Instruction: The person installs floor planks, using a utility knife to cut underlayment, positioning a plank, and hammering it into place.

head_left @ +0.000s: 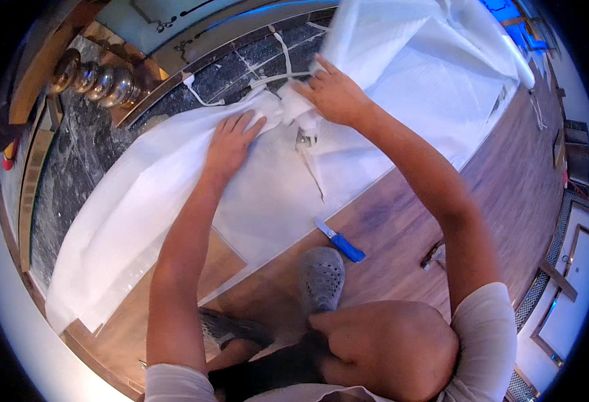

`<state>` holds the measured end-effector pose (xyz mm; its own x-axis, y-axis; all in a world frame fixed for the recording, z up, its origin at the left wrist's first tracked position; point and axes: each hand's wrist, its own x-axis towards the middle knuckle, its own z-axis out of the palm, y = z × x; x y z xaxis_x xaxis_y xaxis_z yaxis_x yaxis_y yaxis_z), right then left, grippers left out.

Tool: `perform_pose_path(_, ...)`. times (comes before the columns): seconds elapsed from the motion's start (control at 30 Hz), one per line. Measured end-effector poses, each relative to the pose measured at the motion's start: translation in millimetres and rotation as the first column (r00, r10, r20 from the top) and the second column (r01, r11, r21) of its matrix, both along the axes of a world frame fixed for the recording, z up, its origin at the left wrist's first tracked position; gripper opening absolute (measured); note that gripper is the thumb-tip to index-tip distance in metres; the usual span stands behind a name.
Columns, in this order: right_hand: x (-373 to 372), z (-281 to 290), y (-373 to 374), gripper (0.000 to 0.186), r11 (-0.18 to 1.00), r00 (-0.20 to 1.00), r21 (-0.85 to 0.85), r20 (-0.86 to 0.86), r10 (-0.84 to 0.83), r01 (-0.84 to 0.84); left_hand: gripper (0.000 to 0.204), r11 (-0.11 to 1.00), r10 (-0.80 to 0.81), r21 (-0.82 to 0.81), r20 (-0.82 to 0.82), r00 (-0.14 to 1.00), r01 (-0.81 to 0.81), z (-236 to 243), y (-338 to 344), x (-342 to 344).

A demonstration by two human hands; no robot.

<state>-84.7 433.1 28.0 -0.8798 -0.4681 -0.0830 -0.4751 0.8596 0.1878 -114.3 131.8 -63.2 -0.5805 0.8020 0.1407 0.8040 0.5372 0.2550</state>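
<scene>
A thin white underlay sheet [127, 181] spreads across the floor in loose folds. My left hand [232, 144] lies on its left part, fingers apart and pressing down. Beyond it, my right hand [334, 94] has its fingers curled at the edge of the sheet's raised right part, beside a gap with white cables [281, 79]. The fingertips there are partly hidden. Below this hand, a slit with a small white fitting [308, 134] shows in the sheet. A blue-handled knife [340, 240] lies on the wood-look planks, just beyond my grey clog.
Wood-look planks [401, 201] cover the floor at the right, where a hammer [435, 256] lies. Dark bare floor [80, 161] shows at the left. Shiny round metal ornaments [100, 84] stand at the far left. Another white cable [197, 90] comes from the far edge.
</scene>
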Motion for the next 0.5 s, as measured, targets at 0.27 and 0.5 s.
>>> perform_pose_path(0.27,112.1,-8.2,98.3,0.053,0.931,0.937,-0.14,-0.048,-0.347,0.338,0.06,0.995,0.096,0.026,-0.012,0.995,-0.096,-6.9,-9.5,-18.6)
perform_pose_path(0.5,89.6,1.4,74.1,0.063,0.677,0.721,-0.25,0.269,-0.638,0.692,0.059,0.987,0.127,0.106,-0.042,0.991,-0.122,-27.6,3.0,-38.0)
